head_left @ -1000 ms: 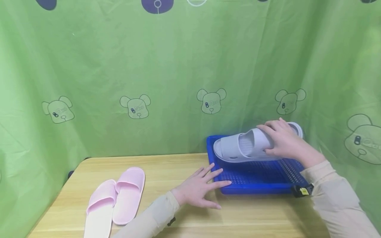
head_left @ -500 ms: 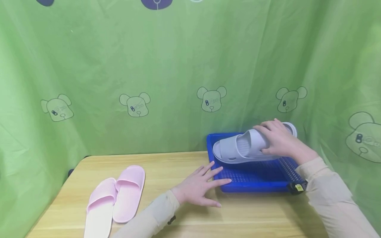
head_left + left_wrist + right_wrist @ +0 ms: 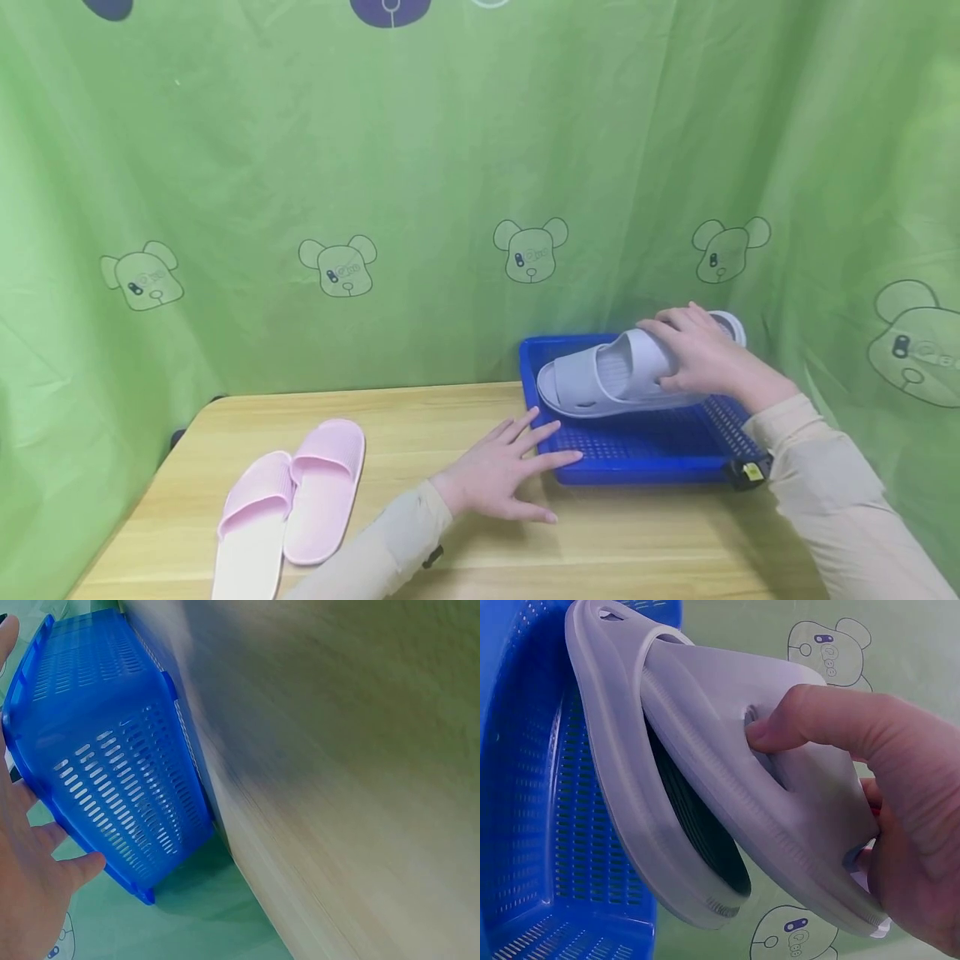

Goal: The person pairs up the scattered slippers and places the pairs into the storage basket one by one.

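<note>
The right hand [image 3: 708,354] had shifted a bit left since a second earlier, bringing the right end of the grey slippers [image 3: 637,367] along with it, and the toe looked a hair lower. My head view had wobbled too, so small stuff. Looked like two of them lapped together, tilted over the basket [image 3: 645,472]; couldn't tell if the toe touched it. The right fingers were clamped on a strap [image 3: 810,772], thumb at its hole, so nothing had been let go. I read it as getting them better lined up with the basket. Left hand [image 3: 498,475] hadn't budged, fingers spread apart at the basket's rim. Pink slippers [image 3: 322,500] just sat on the table [image 3: 427,425].
</note>
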A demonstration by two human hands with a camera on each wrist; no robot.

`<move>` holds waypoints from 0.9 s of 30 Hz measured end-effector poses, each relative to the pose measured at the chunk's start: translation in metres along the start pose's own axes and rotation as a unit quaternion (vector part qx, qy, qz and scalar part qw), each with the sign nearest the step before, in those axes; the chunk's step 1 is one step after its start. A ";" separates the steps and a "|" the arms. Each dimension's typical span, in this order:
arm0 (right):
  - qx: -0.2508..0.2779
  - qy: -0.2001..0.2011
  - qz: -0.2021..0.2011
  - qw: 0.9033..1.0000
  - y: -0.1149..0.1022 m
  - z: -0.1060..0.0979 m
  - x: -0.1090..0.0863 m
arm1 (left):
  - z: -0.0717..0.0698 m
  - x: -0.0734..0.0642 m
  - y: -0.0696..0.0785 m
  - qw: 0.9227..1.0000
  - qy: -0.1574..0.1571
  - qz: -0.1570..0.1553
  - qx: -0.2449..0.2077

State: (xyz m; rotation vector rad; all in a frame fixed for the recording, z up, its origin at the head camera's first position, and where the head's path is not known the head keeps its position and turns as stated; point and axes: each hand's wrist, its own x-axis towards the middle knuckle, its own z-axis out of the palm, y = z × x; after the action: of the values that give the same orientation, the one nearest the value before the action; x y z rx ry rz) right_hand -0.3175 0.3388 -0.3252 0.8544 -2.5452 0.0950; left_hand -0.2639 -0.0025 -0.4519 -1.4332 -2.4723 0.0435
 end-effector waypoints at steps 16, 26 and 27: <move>-0.014 -0.052 0.015 0.998 -0.005 0.005 -0.001 | 0.003 -0.001 0.001 1.000 0.015 0.005 -0.003; -0.029 -0.073 0.038 0.996 -0.005 0.005 0.001 | 0.004 0.000 0.001 1.000 0.012 -0.001 -0.008; -0.032 -0.077 0.042 0.996 -0.005 0.005 0.001 | 0.004 0.000 0.001 1.000 0.013 -0.001 -0.007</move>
State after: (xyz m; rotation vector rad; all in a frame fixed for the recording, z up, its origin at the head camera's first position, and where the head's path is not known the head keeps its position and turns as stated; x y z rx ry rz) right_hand -0.3168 0.3330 -0.3296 0.7582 -2.7117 -0.0268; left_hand -0.2644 -0.0021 -0.4561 -1.4274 -2.4588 0.0066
